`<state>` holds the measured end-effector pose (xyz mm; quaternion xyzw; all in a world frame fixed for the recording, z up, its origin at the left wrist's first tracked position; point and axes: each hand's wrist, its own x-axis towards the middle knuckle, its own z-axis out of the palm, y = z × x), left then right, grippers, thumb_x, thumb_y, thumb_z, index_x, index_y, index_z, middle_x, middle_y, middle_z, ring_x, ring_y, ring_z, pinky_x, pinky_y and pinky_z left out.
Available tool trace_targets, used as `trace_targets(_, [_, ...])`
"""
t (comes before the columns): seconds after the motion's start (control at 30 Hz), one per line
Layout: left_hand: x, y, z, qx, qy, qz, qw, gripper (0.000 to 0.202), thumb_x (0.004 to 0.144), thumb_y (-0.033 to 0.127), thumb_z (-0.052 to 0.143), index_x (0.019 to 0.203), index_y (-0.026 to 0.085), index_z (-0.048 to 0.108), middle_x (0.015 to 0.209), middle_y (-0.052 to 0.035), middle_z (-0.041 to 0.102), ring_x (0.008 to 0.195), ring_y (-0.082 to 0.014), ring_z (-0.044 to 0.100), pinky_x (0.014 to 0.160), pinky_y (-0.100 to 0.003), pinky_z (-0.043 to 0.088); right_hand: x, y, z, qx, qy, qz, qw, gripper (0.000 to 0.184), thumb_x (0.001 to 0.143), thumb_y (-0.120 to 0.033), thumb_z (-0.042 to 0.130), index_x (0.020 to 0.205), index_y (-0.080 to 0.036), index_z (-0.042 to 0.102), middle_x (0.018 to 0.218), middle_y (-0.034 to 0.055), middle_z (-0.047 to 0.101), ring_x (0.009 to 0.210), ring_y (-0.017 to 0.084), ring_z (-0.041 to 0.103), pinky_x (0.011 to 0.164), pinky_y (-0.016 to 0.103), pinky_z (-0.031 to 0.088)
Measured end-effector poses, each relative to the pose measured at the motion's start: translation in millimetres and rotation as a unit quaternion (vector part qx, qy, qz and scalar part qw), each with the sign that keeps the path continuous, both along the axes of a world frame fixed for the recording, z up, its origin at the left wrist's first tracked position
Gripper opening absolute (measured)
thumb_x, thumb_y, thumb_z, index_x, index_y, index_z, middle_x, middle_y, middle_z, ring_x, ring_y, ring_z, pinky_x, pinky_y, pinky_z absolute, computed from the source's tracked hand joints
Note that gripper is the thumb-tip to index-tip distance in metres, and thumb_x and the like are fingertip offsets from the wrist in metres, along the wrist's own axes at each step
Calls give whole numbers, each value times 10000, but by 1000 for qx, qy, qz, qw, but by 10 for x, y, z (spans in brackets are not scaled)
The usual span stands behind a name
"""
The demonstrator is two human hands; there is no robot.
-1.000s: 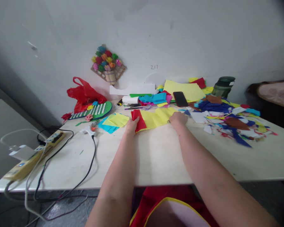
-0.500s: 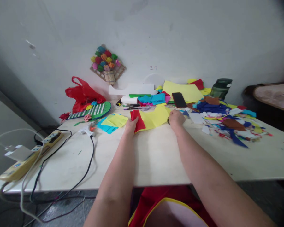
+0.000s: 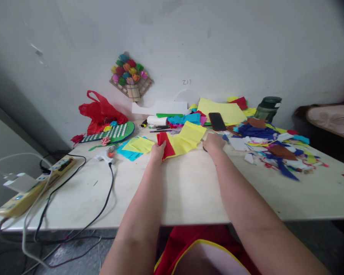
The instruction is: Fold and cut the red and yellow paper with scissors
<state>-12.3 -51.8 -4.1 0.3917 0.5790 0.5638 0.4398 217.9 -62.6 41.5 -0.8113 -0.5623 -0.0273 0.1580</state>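
My left hand (image 3: 158, 150) pinches a red paper piece (image 3: 167, 146) laid over a larger yellow sheet (image 3: 187, 139). The yellow sheet stretches to the right, creased and lifted at its far end. My right hand (image 3: 213, 143) is closed beside that end, a small gap from the paper. The dark handle loop of what look like scissors (image 3: 205, 149) shows under its fingers; the blades are mostly hidden. Left of my left hand lie yellow slips (image 3: 138, 145) over blue paper (image 3: 129, 153).
A heap of paper scraps (image 3: 275, 145) covers the right side, near a phone (image 3: 217, 121) and a green bottle (image 3: 268, 109). At left are a glue gun (image 3: 106, 155), a power strip (image 3: 37, 191) with trailing cords, a green craft board (image 3: 117, 134) and a red bag (image 3: 99, 110).
The yellow sheet's right end has come away from my right hand and now stands raised to its left. My left hand keeps its pinch, almost in place.
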Motion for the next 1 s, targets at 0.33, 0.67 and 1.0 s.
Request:
trace_targets(0.33, [-36,22,12,21,-1,28,999,300,688,360,626,861,116,629,792,-103,666,684,-208,642,610,-295,500,7,41,-28,-76,6,29,997,415,704,-366,617,1059,-152,616,1054,187,599,1007,262,569,782,345,442])
trace_targets(0.67, [-25,23,15,23,-18,58,998,299,714,336,596,900,102,615,867,-120,660,710,-207,643,599,-283,503,14,-34,99,-69,66,2,995,349,667,-240,600,1004,-151,628,963,154,637,957,263,587,742,352,454])
trace_targets(1.0, [-21,0,35,34,-50,59,996,275,714,342,600,884,127,611,855,-105,657,721,-211,645,625,-303,511,-83,11,64,124,358,26,925,491,707,-198,578,1192,-163,511,935,88,654,737,183,638,593,269,484])
